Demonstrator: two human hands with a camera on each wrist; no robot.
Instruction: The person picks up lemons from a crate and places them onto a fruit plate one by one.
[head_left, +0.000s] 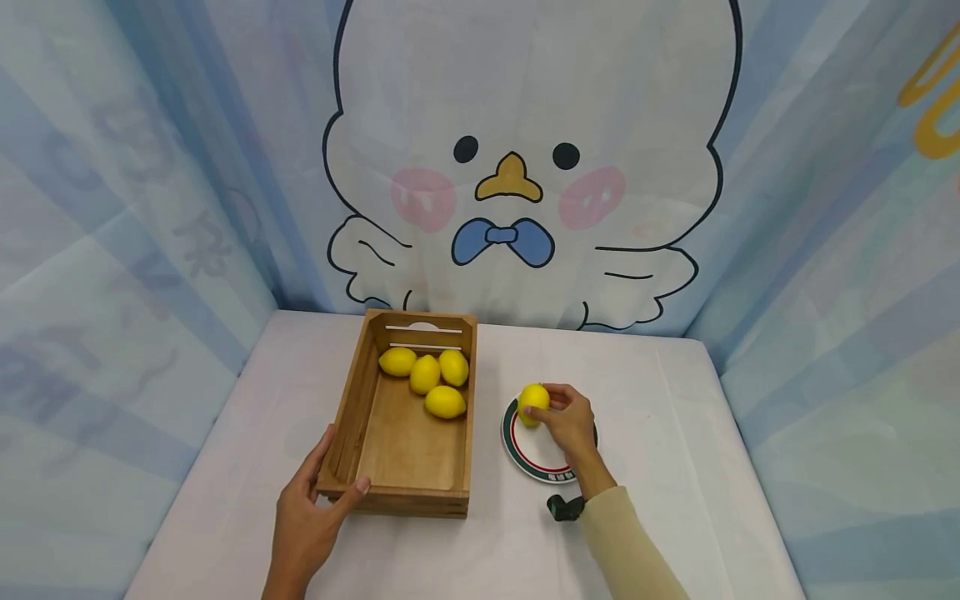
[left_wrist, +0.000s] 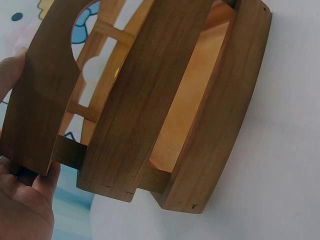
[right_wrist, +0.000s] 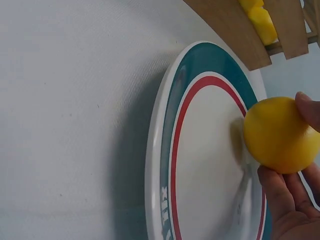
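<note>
Between the thumb and fingers of my right hand (head_left: 568, 419) is a yellow lemon (head_left: 533, 403), pinched over the far left part of a round plate (head_left: 517, 447). The plate is white with a green rim and a red ring; the right wrist view shows the lemon (right_wrist: 280, 135) close above it. My left hand (head_left: 311, 508) grips the near left corner of a wooden crate (head_left: 408, 502), thumb over the top edge. In the left wrist view the fingers (left_wrist: 46, 185) curl around the side of its slatted end. Several lemons (head_left: 425, 375) lie in the crate's far half.
A white-covered table (head_left: 645, 392) carries the crate on the left and the plate to its right. Below the plate, a small dark object (head_left: 564, 507) shows at the right wrist. Printed cloth (head_left: 525, 100) with a cartoon bird hangs behind, and blue-striped cloth flanks both sides.
</note>
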